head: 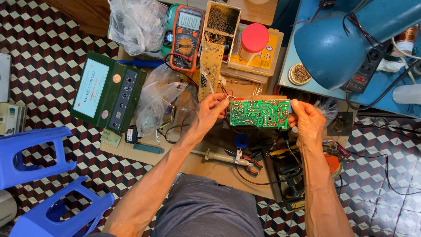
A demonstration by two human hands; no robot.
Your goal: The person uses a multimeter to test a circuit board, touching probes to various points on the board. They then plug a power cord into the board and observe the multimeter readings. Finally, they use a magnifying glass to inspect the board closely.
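Hands held a green circuit board (259, 113) level above the cardboard work surface (206, 164), solder side up toward the camera. The left hand (209, 112) had its grip closed on the board's left edge, beside red and white wires (226, 94); the right hand (307, 119) pinched the right edge. Holding by the edges looked sound: it kept fingers off the traces. Tilting the board toward the blue lamp (329, 46) would likely show joints better. A multimeter (187, 37) and pliers (250, 166) lay near.
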